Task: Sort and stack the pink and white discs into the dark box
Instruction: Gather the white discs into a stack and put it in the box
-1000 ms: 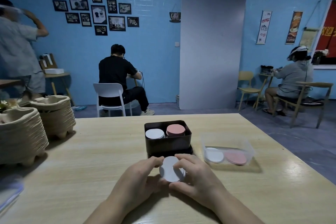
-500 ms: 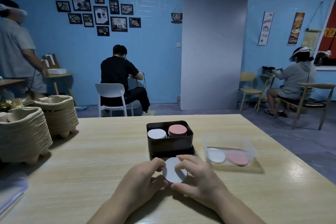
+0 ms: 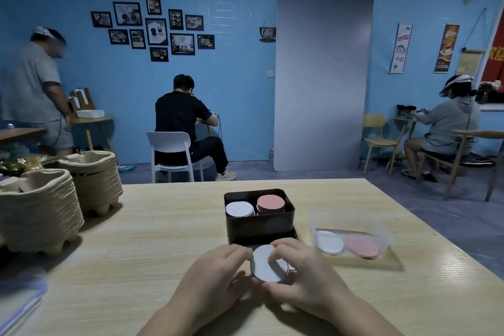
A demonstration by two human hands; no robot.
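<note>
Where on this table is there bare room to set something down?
Bare table lies between the paper trays and the dark box, and behind the box. Crowded: left hand and right hand hold white discs before the box, near the clear tub.

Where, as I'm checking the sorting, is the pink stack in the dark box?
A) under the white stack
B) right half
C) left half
B: the pink stack stands in the right half of the dark box, beside the white stack.

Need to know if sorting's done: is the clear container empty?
Not empty: a white disc and a pink disc lie flat inside the clear container.
</note>
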